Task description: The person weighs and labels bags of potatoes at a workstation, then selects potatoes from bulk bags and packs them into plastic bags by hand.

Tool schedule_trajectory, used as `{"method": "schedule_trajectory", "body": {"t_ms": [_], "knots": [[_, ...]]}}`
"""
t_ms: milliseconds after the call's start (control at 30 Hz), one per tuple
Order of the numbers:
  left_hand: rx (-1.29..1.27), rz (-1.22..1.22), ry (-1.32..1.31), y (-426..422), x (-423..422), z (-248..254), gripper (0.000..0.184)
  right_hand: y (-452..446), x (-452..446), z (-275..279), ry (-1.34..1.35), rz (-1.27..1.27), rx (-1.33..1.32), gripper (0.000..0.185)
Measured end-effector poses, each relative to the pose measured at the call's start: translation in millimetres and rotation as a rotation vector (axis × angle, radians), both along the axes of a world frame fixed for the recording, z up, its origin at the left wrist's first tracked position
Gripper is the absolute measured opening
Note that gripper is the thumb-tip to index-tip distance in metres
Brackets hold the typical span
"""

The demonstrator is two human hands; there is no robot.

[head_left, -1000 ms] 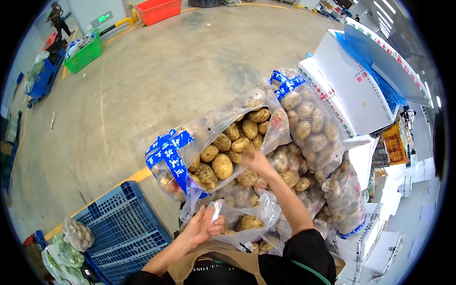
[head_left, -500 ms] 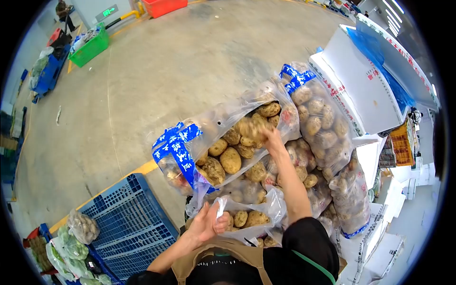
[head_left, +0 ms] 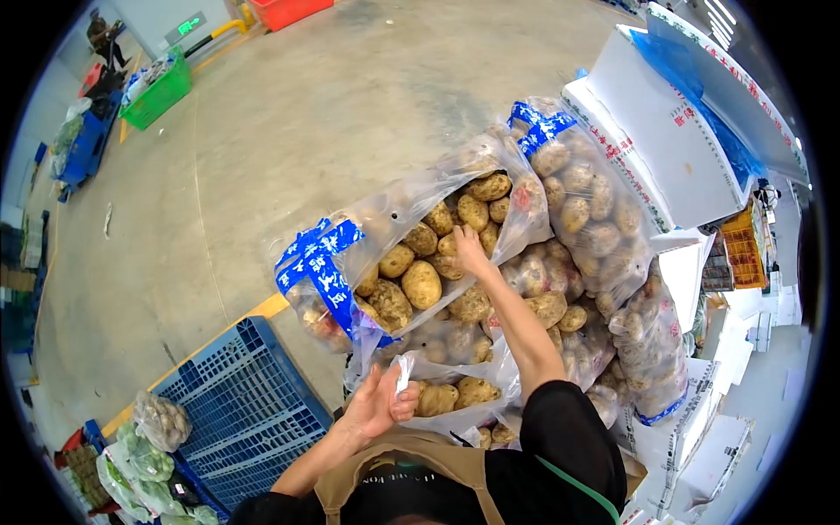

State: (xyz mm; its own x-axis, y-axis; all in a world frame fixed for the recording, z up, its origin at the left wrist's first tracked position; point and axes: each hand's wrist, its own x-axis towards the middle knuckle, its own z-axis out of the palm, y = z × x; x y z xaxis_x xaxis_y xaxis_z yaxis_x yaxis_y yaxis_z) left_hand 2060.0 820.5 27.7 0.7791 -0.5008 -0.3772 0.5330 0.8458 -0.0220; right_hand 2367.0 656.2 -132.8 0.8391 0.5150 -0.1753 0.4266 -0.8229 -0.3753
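left hand: (head_left: pixel 381 406) thumb and curled fingers pinch white plastic (head_left: pixel 404 371) just beside the near bag (head_left: pixel 506 372); we cannot tell whether it is part of that bag.
right hand: (head_left: pixel 471 250) fingers bent down at the potatoes (head_left: pixel 422 285) in the torn bag (head_left: pixel 527 208); we cannot tell whether they grip one.
potatoes: brown, some soiled; we see them bare through the torn bag's wide hole.
torn bag: clear, blue tape (head_left: pixel 327 273) across its left end.
near bag: mouth gaping, potatoes inside, close to the apron (head_left: pixel 457 443).
full bag: (head_left: pixel 588 199) clear, just right of the torn bag.
white box: (head_left: pixel 669 131) right of the full bag.
pallet: (head_left: pixel 245 404) blue, on the floor (head_left: pixel 262 166), left of the bags.
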Motion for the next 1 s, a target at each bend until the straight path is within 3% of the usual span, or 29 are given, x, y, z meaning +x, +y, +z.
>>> {"method": "schedule_trajectory", "body": {"t_ms": [67,100,200,267,300,333,367,400,467,567,633,667,700,733,767,800,867,933,1000], "knots": [[-0.001,0.017,0.001,1,-3,2,0.074,17,11,-2,0.135,-0.056,-0.263,0.083],[-0.004,0.022,0.005,1,-5,1,0.078,19,17,-12,0.165,-0.091,-0.246,0.087],[-0.025,0.043,0.031,-1,-10,0,0.079,-3,12,-23,0.147,-0.140,0.094,0.087],[-0.045,0.065,0.043,1,-8,-4,0.078,-13,-2,24,0.301,-0.104,0.453,0.080],[-0.058,0.058,0.029,1,-6,-6,0.075,-13,-21,85,0.472,-0.029,0.468,0.074],[-0.061,0.047,0.025,1,-4,-8,0.074,-28,-34,86,0.327,0.170,0.445,0.071],[-0.064,0.034,0.023,0,-2,-9,0.073,-34,-47,118,0.888,0.206,0.320,0.073],[-0.069,0.022,0.021,-1,1,-11,0.073,-34,-67,147,0.955,0.409,0.243,0.073],[-0.047,0.006,0.033,-2,5,-8,0.071,-47,-116,142,0.943,0.606,0.299,0.061],[-0.026,-0.013,0.042,1,5,-5,0.073,-48,-143,123,0.626,0.828,0.251,0.053],[-0.050,-0.007,0.027,1,5,2,0.074,-25,-103,117,0.717,0.449,0.328,0.057],[-0.060,-0.003,0.021,1,4,3,0.075,-7,-86,120,0.780,0.008,0.451,0.052],[-0.078,-0.013,-0.012,1,2,-1,0.075,7,-53,80,0.378,0.008,0.427,0.054],[-0.071,-0.006,-0.011,2,2,-3,0.076,21,-22,53,0.236,-0.103,0.211,0.061],[-0.067,0.002,0.005,1,0,-3,0.076,30,4,8,0.095,-0.164,0.369,0.071],[-0.063,0.010,0.028,1,-3,-3,0.076,44,26,-12,0.130,-0.266,0.331,0.077],[-0.066,0.019,0.033,0,-8,-7,0.076,67,60,-54,0.021,-0.271,0.393,0.069],[-0.079,0.036,0.026,1,-10,-8,0.076,85,61,-28,0.108,-0.329,0.234,0.062],[-0.071,0.037,0.021,2,-9,-4,0.076,85,69,-51,0.094,-0.341,0.236,0.066]]}}
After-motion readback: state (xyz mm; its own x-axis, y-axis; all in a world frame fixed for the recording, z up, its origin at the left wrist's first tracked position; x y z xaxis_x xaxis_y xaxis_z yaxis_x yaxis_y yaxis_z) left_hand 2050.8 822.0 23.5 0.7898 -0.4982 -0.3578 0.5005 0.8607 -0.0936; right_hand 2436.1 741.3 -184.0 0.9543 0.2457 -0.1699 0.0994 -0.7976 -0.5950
